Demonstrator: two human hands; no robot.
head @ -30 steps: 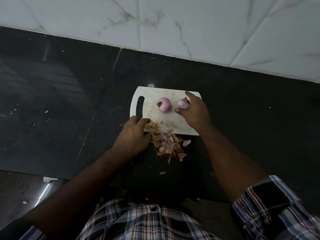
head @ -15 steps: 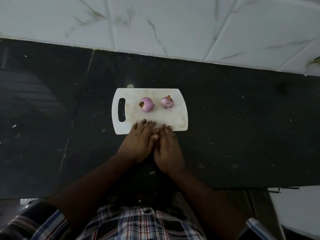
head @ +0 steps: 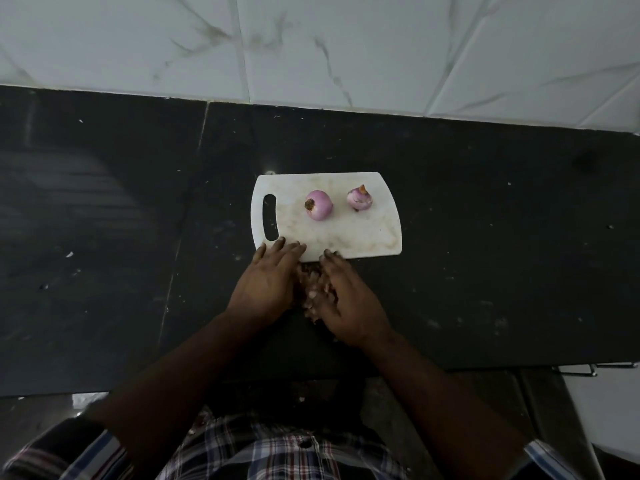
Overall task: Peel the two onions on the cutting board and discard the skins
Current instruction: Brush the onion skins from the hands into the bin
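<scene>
While both peeled onions [head: 319, 209] sit apart on the board [head: 363, 237], the left hand [head: 268, 284] and right hand [head: 348, 301] cup the skins [head: 311, 287] between them on the counter [head: 485, 271], fingers together, seemingly gathering them for discarding.

One head-worn wide-angle view, looking steeply down from above the person's chest onto the dark worktop [head: 485, 271]. It faces toward the tiled wall [head: 346, 46] at 12 o'clock; the shirt [head: 277, 452] fills 6 o'clock. The board [head: 363, 237] sits near centre, at arm's reach
</scene>
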